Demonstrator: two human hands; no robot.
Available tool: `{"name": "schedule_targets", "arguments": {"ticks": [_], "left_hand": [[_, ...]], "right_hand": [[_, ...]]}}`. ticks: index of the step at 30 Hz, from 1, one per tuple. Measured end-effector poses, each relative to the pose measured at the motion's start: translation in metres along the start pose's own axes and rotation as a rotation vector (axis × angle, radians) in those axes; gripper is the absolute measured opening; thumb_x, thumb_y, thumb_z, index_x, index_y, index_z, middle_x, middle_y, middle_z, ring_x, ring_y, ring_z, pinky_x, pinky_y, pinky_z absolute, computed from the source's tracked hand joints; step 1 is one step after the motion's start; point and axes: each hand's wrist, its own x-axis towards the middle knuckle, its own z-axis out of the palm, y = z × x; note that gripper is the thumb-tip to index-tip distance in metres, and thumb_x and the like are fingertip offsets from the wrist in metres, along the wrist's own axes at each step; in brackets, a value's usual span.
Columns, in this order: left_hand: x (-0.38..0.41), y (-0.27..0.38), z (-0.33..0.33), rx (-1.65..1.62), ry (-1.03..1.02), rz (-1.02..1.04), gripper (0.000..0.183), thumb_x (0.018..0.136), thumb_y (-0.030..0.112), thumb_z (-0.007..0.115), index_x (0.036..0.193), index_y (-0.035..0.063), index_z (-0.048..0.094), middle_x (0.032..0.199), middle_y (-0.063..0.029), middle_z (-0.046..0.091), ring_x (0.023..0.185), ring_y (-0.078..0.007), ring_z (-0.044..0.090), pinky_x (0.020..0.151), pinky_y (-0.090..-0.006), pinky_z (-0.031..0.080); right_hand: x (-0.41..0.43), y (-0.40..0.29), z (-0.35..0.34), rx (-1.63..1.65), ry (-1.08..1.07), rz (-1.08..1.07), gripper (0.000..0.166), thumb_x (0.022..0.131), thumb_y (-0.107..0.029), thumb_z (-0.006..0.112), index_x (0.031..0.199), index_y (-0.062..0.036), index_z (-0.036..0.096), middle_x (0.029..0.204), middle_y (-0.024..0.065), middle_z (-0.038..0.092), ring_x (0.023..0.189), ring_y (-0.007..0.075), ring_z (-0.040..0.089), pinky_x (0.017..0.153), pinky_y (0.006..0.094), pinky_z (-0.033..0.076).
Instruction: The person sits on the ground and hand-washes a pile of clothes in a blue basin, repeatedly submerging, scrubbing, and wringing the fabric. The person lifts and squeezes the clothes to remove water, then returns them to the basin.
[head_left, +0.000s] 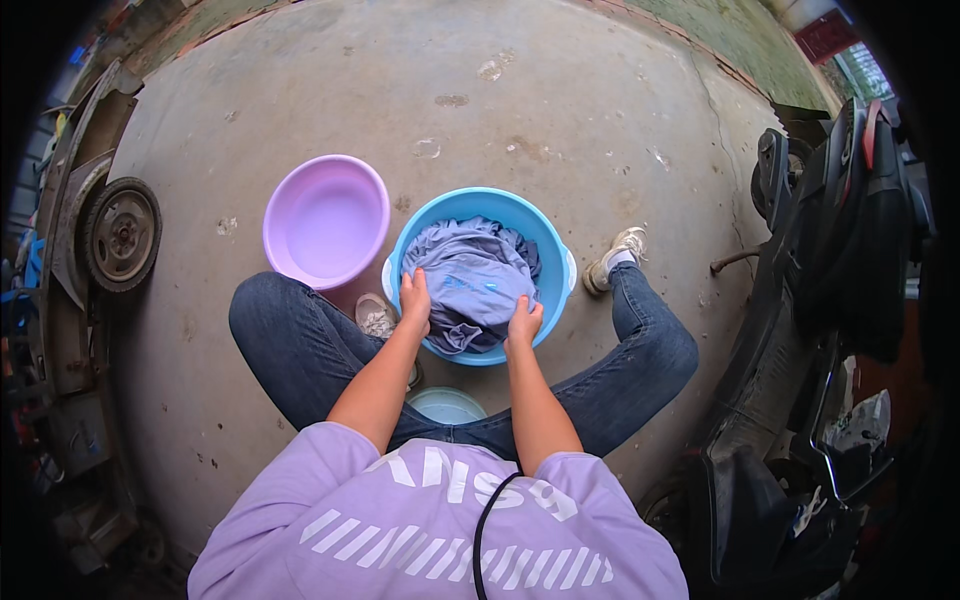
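Note:
A blue plastic basin (556, 300) with white handles stands on the floor between my feet. In it lies a bunched blue-grey cloth garment (476, 262) with a small bright blue print facing up. My left hand (416, 301) grips the garment's left side, fingers partly hidden in the fabric. On the right side of the same garment, my right hand (523, 324) has its thumb on top and its fingers folded into the cloth. Both hands are inside the basin's near half. A pink-purple plastic basin (326, 223) with nothing in it sits to the left, close beside the blue one.
A pale round stool or basin (448, 406) shows under me. Concrete floor (525, 112) spreads ahead. At the left stands a metal frame or cart with a wheel (121, 234); a dark scooter (780, 337) stands at the right, its stand (735, 259) jutting out.

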Motion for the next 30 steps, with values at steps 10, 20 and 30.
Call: {"name": "schedule_targets", "arguments": {"ticks": [10, 20, 30], "left_hand": [[-0.01, 0.011, 0.001, -0.091, 0.008, -0.107, 0.07, 0.09, 0.046, 0.052, 0.13, -0.0097, 0.041, 0.129, -0.0201, 0.05, 0.118, -0.0258, 0.048, 0.098, -0.0321, 0.035], [-0.022, 0.02, -0.004, -0.248, -0.116, -0.145, 0.075, 0.079, 0.042, 0.069, 0.129, -0.0071, 0.043, 0.128, -0.0158, 0.05, 0.116, -0.0228, 0.048, 0.099, -0.0332, 0.035], [-0.006, 0.004, -0.002, -0.127, -0.008, -0.229, 0.083, 0.08, 0.045, 0.067, 0.135, -0.0082, 0.034, 0.136, -0.0178, 0.043, 0.123, -0.0256, 0.042, 0.102, -0.0348, 0.031]], "right_hand": [[0.003, 0.003, 0.003, 0.11, 0.021, -0.045, 0.039, 0.093, -0.03, 0.051, 0.115, 0.0022, 0.052, 0.111, 0.0189, 0.06, 0.099, 0.0295, 0.056, 0.087, 0.0366, 0.043], [-0.001, -0.004, 0.003, 0.132, -0.019, -0.029, 0.038, 0.093, -0.03, 0.05, 0.112, 0.0037, 0.055, 0.106, 0.0187, 0.062, 0.094, 0.0278, 0.058, 0.083, 0.0361, 0.044], [0.008, 0.009, 0.005, 0.016, -0.076, -0.01, 0.046, 0.091, -0.036, 0.052, 0.104, 0.0074, 0.058, 0.1, 0.0211, 0.063, 0.09, 0.0289, 0.059, 0.081, 0.038, 0.045]]}}
